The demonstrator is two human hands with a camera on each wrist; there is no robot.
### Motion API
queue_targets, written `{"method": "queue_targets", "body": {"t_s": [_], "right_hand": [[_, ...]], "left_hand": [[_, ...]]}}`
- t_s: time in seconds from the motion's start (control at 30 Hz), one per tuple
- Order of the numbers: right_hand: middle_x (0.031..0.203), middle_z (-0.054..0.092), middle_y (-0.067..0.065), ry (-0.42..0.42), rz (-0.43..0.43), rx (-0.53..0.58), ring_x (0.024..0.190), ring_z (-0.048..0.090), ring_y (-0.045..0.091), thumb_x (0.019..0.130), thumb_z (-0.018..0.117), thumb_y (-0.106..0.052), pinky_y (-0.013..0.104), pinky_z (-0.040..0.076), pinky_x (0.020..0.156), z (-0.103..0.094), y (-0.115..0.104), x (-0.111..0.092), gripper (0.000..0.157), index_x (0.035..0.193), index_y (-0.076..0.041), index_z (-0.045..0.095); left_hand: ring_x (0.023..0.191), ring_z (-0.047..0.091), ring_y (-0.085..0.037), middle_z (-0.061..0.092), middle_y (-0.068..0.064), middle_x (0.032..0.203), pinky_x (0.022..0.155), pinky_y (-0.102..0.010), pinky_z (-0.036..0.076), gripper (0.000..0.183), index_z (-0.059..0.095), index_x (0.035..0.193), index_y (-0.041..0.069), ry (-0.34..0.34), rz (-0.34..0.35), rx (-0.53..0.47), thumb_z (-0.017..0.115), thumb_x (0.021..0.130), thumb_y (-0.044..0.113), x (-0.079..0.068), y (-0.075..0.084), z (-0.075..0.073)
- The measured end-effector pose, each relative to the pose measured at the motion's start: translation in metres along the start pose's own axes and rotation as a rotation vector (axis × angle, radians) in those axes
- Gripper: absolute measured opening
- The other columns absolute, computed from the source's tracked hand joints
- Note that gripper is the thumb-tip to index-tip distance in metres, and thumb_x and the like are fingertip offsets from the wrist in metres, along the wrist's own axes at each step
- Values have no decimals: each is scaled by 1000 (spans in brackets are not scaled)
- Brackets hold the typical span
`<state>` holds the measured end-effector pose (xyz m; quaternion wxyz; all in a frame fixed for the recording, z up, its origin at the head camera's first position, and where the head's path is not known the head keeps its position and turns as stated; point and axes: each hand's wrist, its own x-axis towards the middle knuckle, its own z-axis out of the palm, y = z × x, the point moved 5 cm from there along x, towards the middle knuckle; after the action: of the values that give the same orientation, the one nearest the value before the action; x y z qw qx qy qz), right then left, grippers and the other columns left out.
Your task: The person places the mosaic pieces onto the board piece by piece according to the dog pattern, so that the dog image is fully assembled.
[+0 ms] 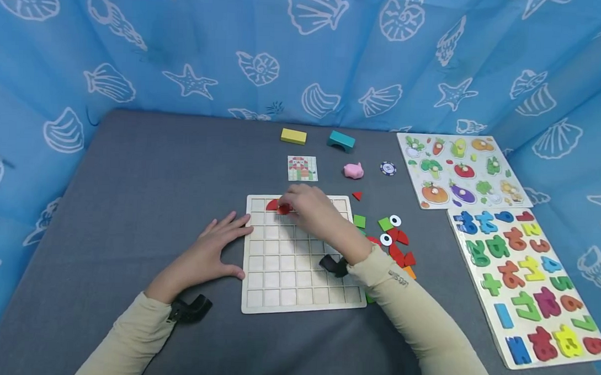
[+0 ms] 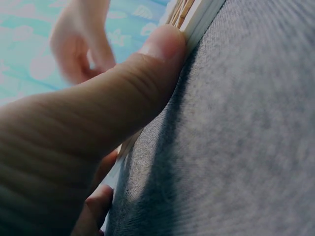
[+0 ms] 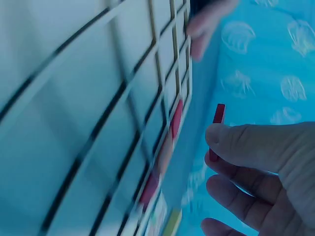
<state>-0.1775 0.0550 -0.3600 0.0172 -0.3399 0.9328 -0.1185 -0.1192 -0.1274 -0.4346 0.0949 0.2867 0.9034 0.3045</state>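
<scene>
A wooden grid board (image 1: 271, 264) lies flat on the grey cloth. My right hand (image 1: 316, 213) is over its top row and pinches a small red piece (image 3: 219, 114) between thumb and index finger, held apart from the board in the right wrist view. A red curved piece (image 1: 271, 205) sits in the top row near the left corner; the right hand partly hides the cells beside it. With fingers spread, my left hand (image 1: 206, 253) rests at the board's left edge, its thumb (image 2: 165, 44) touching the side. Above the board lies a small picture card (image 1: 303, 169) with a gridded pattern.
Loose red, green and white pieces (image 1: 396, 251) lie right of the board, partly behind the right arm. Farther back are a yellow block (image 1: 293, 136), a teal arch block (image 1: 341, 140), a pink pig (image 1: 353, 170) and a chip (image 1: 388, 168). Vegetable (image 1: 415, 183) and number (image 1: 480, 309) puzzle boards stand right.
</scene>
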Motion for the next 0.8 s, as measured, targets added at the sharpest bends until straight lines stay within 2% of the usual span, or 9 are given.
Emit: {"method": "queue_targets", "body": {"t_s": [0.13,0.27,0.43,0.8], "right_hand": [[87,58,-3,-63,-36,-49,81,53,14,77,68,-12,30,44,70,13,-18,22,19,96,-16,68],[86,58,-5,-113,-41,-84,80,53,14,79,67,-15,32,43,67,24,-26,32,16,95,-19,68],[86,58,-5,-137,-58,-97,79,54,13,79,67,-15,31,42,64,30,-29,36,16,94,-20,68],[89,58,-5,-176,-68,-77,80,55,11,78,68,-18,30,44,65,32,-31,39,18,95,-22,68]], "left_hand": [[137,7,-21,19,5,147,105,-54,5,90,36,137,22,1,9,-13,70,60,55,-1,0,-1],[137,7,-21,19,3,147,106,-54,5,89,37,136,21,5,14,-33,71,60,53,-2,0,-2],[137,8,-21,19,3,147,106,-53,6,89,37,136,21,5,19,-32,71,60,52,-2,0,-3],[137,7,-22,19,2,147,105,-54,5,89,38,136,21,5,11,-30,71,60,53,-1,0,-2]]}}
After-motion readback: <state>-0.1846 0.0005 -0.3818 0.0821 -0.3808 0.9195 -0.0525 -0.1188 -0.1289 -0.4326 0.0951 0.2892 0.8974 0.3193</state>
